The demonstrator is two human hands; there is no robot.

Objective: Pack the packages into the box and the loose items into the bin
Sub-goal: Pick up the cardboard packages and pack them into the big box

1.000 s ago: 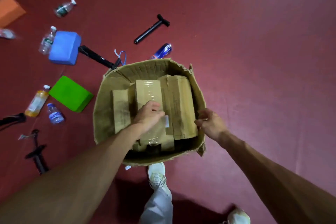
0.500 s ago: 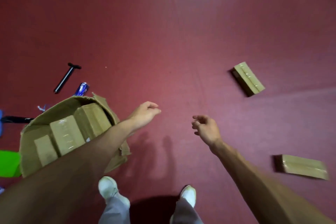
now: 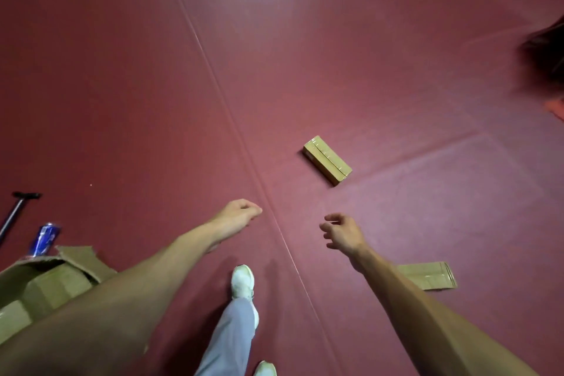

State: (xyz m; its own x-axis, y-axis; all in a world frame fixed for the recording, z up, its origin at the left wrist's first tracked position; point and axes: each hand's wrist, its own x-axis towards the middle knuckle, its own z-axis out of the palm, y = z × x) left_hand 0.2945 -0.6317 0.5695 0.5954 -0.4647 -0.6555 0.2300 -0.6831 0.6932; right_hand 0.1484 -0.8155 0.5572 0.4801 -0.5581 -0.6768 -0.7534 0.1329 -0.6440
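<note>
A taped brown package point(image 3: 327, 160) lies on the red floor ahead, a little right of centre. A second, flatter package point(image 3: 427, 276) lies at the lower right, partly behind my right forearm. The open cardboard box point(image 3: 77, 258) with packages inside shows at the lower left, partly hidden by my left arm. My left hand point(image 3: 237, 215) and my right hand point(image 3: 342, 233) are stretched forward over bare floor, fingers loosely curled, holding nothing. Both hands are well short of the near package.
A blue can point(image 3: 45, 238) and a black T-handled tool point(image 3: 16, 211) lie on the floor left of the box. A floor seam point(image 3: 232, 119) runs diagonally between my hands. My white shoe point(image 3: 242, 281) steps forward. Someone's dark hair point(image 3: 546, 52) shows at the right edge.
I have left the box and turned right; the box slid to the lower-left corner. Both hands came off it and now hang free. The two loose packages came into view and are nearer.
</note>
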